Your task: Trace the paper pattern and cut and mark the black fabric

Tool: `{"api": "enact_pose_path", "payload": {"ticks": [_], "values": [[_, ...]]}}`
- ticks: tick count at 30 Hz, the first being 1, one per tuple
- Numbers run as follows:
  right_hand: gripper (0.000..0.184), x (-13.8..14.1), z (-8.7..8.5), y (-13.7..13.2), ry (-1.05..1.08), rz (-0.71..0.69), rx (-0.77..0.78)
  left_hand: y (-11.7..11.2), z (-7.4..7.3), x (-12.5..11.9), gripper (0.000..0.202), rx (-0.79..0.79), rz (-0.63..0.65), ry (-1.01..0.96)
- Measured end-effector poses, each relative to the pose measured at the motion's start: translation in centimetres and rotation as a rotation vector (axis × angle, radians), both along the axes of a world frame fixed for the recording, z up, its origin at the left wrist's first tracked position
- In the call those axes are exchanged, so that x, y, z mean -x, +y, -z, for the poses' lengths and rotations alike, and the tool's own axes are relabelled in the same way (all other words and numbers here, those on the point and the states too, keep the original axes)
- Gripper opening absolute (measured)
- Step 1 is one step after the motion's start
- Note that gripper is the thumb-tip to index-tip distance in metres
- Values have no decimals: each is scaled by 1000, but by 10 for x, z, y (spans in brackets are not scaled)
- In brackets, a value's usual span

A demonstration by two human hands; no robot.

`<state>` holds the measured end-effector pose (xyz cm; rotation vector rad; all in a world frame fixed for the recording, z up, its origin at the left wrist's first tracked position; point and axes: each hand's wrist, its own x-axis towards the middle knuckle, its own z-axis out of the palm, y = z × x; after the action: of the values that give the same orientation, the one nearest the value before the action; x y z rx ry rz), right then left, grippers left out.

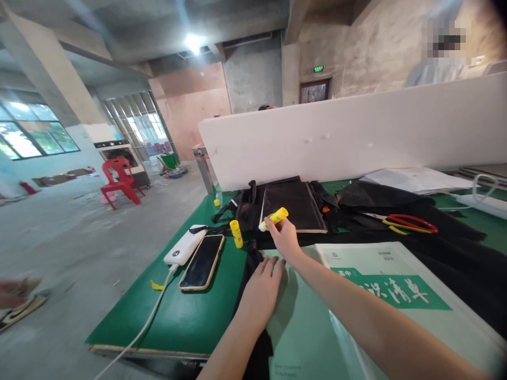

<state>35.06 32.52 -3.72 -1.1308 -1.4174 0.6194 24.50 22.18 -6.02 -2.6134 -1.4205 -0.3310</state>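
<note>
My right hand (288,238) pinches a yellow glue stick (279,215), its white end tilted down to the left over the near edge of a black-covered book (291,203). Fingers stretched out, my left hand (262,287) lies flat on the pale green cover of a large book (301,327). White lettering on a green band marks the other part of this cover, under my right forearm. A second yellow tube (236,234) stands on the table just left of the black-covered book.
On the green table (166,322) lie a phone (203,263) and a white power bank (185,244) with a cable. Scissors (407,222) with red handles rest on black cloth (447,221) at right. A white board (348,137) rises behind. A red chair (119,179) stands beyond; a person (435,74) is behind the board.
</note>
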Motion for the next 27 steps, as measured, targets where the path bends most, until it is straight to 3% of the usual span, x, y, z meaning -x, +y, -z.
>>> {"api": "enact_pose_path", "payload": {"ticks": [3,5,9,12,15,18,21,24,27], "values": [[40,-1,-3,-4,-38,-10,0,-1,-4,0,43,-38,54,-16],[39,-3,-6,-6,-109,-1,-13,-4,-8,-1,38,-71,21,-43],[39,-8,-11,-6,-339,39,-35,-8,-11,0,43,-163,-257,-148],[36,-12,-12,-2,-311,62,-34,-7,-5,4,53,-188,-368,-202],[33,-20,-13,6,-178,93,-140,-2,5,6,51,-143,-364,-191],[49,-34,-14,16,-150,100,-249,2,14,7,46,-105,-341,-158],[58,-50,-15,27,-165,141,-243,5,17,7,43,-128,-310,-150],[50,-63,-12,35,-242,228,-217,5,17,6,39,-154,-271,-155],[41,-71,-4,42,-449,250,-191,4,17,6,38,-149,-240,-162]]}}
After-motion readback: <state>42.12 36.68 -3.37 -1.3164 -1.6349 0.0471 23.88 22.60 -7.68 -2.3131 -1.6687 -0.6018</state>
